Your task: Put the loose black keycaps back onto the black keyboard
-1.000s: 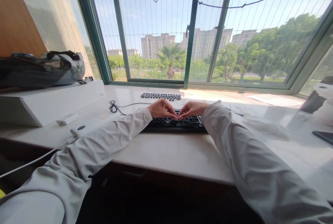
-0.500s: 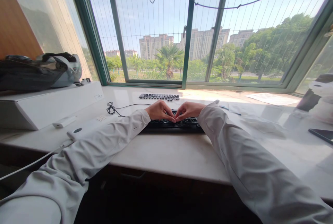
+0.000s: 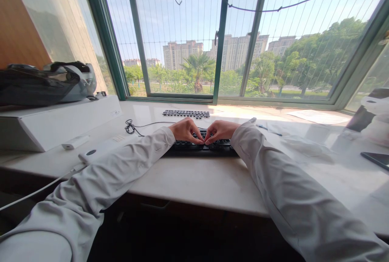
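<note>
A black keyboard [image 3: 200, 151] lies on the white desk, partly hidden by my hands. Over its left half, my left hand [image 3: 186, 129] is closed, thumb and fingertips pinched down at the front rows. From the other side my right hand [image 3: 220, 131] pinches at nearly the same spot, its fingertips almost touching the left ones. Whatever sits between the fingertips is small and dark, and I cannot make it out. Behind the keyboard, black keycaps [image 3: 186, 113] are laid out in rows. A black cable [image 3: 130, 126] runs out to the left in a small coil.
On the left stands a white box [image 3: 60, 122] with a dark bag [image 3: 36, 85] on it. Nearer are a small white block [image 3: 75, 142] and a white device [image 3: 91, 153] with a cord. Clear plastic [image 3: 306, 146], a pen [image 3: 270, 130], paper [image 3: 319, 116] and a phone [image 3: 377, 159] lie right.
Both hands' fingertips have dropped slightly toward the keyboard's front edge, and the gap between the two hands above the fingertips has widened a little. The other things have not moved.
</note>
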A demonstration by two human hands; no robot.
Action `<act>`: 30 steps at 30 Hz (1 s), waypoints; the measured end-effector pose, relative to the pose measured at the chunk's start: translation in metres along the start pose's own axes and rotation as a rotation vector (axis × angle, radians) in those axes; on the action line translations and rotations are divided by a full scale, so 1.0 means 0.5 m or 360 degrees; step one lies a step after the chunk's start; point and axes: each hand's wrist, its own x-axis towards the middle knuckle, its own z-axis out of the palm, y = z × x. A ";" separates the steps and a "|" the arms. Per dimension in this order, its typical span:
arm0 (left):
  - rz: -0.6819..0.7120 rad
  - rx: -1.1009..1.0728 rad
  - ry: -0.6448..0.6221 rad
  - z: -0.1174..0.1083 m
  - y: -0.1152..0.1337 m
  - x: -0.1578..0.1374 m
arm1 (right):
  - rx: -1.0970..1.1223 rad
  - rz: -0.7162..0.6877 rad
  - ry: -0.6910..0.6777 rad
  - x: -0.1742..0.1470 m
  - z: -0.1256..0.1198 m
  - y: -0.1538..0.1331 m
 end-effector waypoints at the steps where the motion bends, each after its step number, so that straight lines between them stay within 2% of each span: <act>1: 0.0020 0.0008 -0.0004 0.000 0.001 0.000 | 0.0002 -0.0009 -0.0001 0.000 0.000 -0.001; 6: 0.0102 0.0038 -0.0057 -0.003 0.011 0.000 | 0.0023 -0.0009 -0.0001 0.001 0.000 -0.002; 13: 0.0081 0.0011 0.0039 -0.003 0.007 -0.001 | 0.0015 -0.0018 0.0006 -0.002 -0.002 -0.004; 21: 0.0130 0.0184 0.0021 -0.001 0.004 -0.003 | 0.0025 -0.0001 0.0005 -0.002 -0.003 -0.006; 30: 0.0161 0.0153 0.0053 -0.002 0.004 -0.002 | 0.0060 0.0010 0.0039 -0.011 -0.004 -0.019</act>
